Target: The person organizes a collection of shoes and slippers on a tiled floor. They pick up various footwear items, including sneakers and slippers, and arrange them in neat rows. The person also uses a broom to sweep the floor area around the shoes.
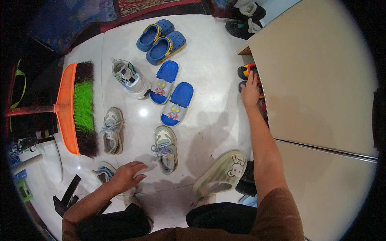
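Observation:
My right hand (251, 90) reaches to the low gap under the beige cabinet, its fingers stretched out over a pair of black shoes with red and yellow parts (247, 71). The cabinet edge hides most of that pair, and I cannot tell how firmly the fingertips touch it. Above the floor at lower left, my left hand (128, 177) is empty, thumb and fingers apart. Beside it lies a blue-grey shoe (106, 172), partly covered by the arm. A pale green laced sneaker (165, 150) stands farther ahead, with a similar sneaker (112, 130) to its left.
Blue slides (177, 104), a white high-top sneaker (130, 78) and blue clogs (165, 44) stand farther off. A green slide (221, 172) leans by my right leg. An orange broom (66, 108) lies left. The beige cabinet (309, 88) borders the right; black shoes (245, 22) sit beyond it.

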The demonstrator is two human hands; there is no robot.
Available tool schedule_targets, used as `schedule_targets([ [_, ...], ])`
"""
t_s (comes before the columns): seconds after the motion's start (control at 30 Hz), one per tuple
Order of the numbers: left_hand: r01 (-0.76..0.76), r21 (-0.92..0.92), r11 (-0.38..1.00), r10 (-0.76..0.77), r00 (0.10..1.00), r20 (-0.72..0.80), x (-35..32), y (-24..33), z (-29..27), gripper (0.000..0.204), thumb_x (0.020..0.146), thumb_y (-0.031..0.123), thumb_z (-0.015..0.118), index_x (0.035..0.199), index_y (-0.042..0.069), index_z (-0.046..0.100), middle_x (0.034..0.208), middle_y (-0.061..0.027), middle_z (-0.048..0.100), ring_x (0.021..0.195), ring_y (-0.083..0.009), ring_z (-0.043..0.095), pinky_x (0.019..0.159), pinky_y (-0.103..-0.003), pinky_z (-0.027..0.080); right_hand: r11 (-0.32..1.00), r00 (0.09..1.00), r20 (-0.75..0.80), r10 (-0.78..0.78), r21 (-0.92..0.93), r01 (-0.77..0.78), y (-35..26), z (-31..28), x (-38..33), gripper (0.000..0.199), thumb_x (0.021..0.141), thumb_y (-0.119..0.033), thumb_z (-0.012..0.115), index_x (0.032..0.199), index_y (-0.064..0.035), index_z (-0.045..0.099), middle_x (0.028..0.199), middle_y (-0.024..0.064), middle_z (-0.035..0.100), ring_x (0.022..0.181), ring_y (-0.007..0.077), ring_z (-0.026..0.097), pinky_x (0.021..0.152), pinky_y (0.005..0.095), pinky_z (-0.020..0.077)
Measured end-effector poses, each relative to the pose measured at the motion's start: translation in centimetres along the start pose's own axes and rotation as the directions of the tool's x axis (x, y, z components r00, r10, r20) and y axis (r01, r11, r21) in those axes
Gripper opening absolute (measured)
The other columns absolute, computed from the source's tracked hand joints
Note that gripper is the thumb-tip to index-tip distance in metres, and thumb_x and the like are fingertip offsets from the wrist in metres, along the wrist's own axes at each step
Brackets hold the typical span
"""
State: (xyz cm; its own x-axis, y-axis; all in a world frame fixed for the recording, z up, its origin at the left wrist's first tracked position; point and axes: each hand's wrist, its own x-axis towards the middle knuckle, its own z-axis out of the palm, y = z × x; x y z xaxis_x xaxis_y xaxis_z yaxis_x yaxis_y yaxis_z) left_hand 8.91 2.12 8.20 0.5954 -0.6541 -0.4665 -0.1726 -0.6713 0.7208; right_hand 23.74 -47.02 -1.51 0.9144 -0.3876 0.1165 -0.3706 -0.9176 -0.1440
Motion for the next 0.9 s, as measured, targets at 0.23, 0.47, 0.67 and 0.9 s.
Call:
schedule_targets([
  [0.23,0.011,0.017,1.000,-0.011,1.000,-0.010,-0.4,-1.0,0.3,0.034,0.077,0.014,0.063,0.109,0.007,0.054,0.109,-0.0133,0.055,0.091,-0.0294,0.058,0.076,-0.038,0.050,0.963,0.995,0.076,0.066,-0.267,-0.043,0.8,0.1,0.8,0.063,0.079,-0.008,0.051,0.137,-0.0116,0.024,0.138,0.0169,0.026,0.126,0.0343,0.029,0.098,0.0502,0.0298],
  [0.47,0.027,0.043,0.999,-0.027,1.000,-0.003,0.0,-0.8,0.7,0.034,0.077,0.013,0.062,0.109,0.007,0.054,0.109,-0.0122,0.055,0.090,-0.0295,0.059,0.076,-0.038,0.050,0.906,0.975,0.182,-0.127,-0.378,0.188,-4.0,1.8,-1.9,0.053,0.084,-0.011,0.042,0.135,-0.0140,0.030,0.139,0.0062,0.029,0.128,0.0341,0.023,0.093,0.0577,0.0312],
  [0.67,0.046,0.009,0.999,-0.046,0.999,-0.019,-0.1,-0.9,0.5,0.034,0.077,0.010,0.063,0.110,0.008,0.054,0.108,-0.0121,0.056,0.089,-0.0288,0.059,0.074,-0.037,0.050,0.858,0.960,0.137,-0.243,-0.433,0.279,1.6,2.0,1.7,0.048,0.086,-0.013,0.039,0.133,-0.0070,0.030,0.139,0.0053,0.030,0.130,0.0243,0.024,0.096,0.0543,0.0321],
  [0.9,0.080,0.010,0.997,-0.080,0.997,0.016,0.0,-0.5,0.0,0.033,0.077,0.011,0.063,0.109,0.007,0.054,0.108,-0.0128,0.056,0.087,-0.0277,0.060,0.071,-0.036,0.051,0.871,0.953,0.104,-0.285,-0.387,0.303,-1.0,2.6,1.6,0.046,0.087,-0.013,0.039,0.132,-0.0078,0.033,0.137,0.0070,0.032,0.130,0.0275,0.023,0.091,0.0502,0.0377],
])
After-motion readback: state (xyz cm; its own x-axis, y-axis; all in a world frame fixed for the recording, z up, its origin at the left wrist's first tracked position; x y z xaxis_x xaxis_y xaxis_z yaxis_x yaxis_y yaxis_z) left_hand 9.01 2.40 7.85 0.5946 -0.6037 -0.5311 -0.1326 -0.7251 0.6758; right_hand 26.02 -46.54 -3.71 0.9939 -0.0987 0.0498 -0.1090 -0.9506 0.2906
